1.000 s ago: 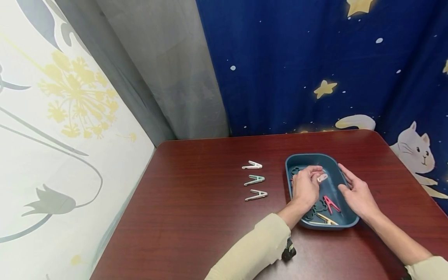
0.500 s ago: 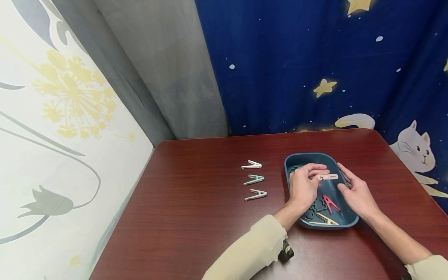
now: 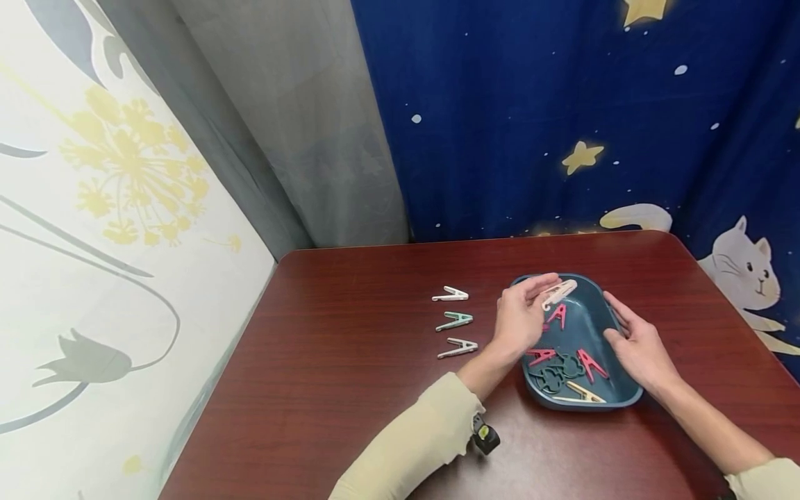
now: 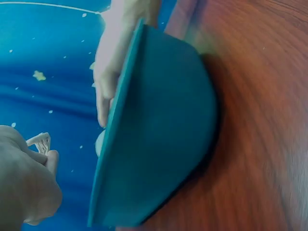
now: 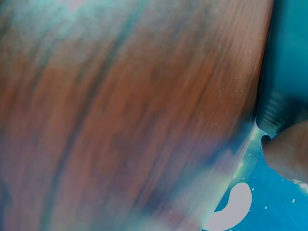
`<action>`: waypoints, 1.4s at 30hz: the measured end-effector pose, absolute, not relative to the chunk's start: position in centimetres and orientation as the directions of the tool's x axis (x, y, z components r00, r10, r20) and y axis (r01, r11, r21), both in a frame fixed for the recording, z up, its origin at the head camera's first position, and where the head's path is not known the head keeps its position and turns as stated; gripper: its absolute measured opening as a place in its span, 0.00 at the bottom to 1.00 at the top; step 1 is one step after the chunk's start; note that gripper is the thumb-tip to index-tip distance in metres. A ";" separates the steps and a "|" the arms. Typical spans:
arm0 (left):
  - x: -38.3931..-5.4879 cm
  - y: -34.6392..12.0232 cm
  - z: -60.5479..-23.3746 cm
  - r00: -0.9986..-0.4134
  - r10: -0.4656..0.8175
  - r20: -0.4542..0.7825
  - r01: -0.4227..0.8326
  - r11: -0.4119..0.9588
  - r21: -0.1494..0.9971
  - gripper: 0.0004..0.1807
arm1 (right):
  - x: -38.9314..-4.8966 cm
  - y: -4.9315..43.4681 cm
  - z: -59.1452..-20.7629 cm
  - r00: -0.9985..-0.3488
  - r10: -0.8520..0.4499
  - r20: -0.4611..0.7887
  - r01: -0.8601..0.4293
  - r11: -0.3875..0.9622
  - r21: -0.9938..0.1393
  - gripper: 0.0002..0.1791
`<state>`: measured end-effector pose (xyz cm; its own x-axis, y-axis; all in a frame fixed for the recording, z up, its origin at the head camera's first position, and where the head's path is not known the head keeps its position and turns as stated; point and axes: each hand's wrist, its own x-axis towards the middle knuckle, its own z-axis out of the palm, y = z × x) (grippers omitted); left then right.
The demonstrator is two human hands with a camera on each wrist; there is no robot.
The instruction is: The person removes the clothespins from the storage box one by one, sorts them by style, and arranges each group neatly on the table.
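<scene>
My left hand pinches a whitish clothespin over the left rim of a dark blue plastic bin. In the left wrist view, the same clothespin sticks out beyond the fingertips, apart from the bin. On the bin's right side my right hand holds the wall, fingers outside and thumb at the rim. Inside lie several pink clothespins, a yellow clothespin and dark green flower-shaped pieces. The left forearm and hand overlap the bin's left edge.
Left of the bin, three clothespins form a column on the reddish-brown table: white, light green and greyish. A blue starry curtain hangs behind the table; a patterned white wall stands at left.
The left hand has risen and moved left and away from me with the whitish clothespin, uncovering pink clothespins in the bin. The right hand has stayed at the rim.
</scene>
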<state>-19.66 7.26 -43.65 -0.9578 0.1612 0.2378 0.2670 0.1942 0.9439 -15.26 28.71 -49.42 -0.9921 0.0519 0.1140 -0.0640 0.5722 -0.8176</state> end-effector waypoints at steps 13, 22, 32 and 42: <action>-20.9 0.5 -43.7 -0.934 0.127 0.334 0.342 0.047 0.939 0.12 | -15.1 28.9 -49.4 -0.989 0.055 0.134 -0.080 0.562 -0.823 0.37; -19.7 -2.6 -45.0 -0.930 0.126 0.345 0.361 0.137 0.923 0.10 | -15.1 29.0 -49.3 -0.991 0.050 0.120 -0.072 0.557 -0.827 0.36; -18.1 -5.5 -47.5 -0.930 0.160 0.330 0.359 0.221 0.907 0.09 | -15.1 28.9 -49.3 -0.991 0.045 0.128 -0.082 0.550 -0.831 0.36; -16.5 -8.1 -49.8 -0.947 0.189 0.258 0.304 0.280 0.911 0.09 | -15.1 28.7 -49.3 -0.992 0.047 0.115 -0.070 0.553 -0.830 0.36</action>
<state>-16.47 -8.06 -49.77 -0.9475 0.1892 0.2579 0.3037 0.2796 0.9108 -15.09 28.72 -49.33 -0.9922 0.0469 0.1154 -0.0704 0.5533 -0.8300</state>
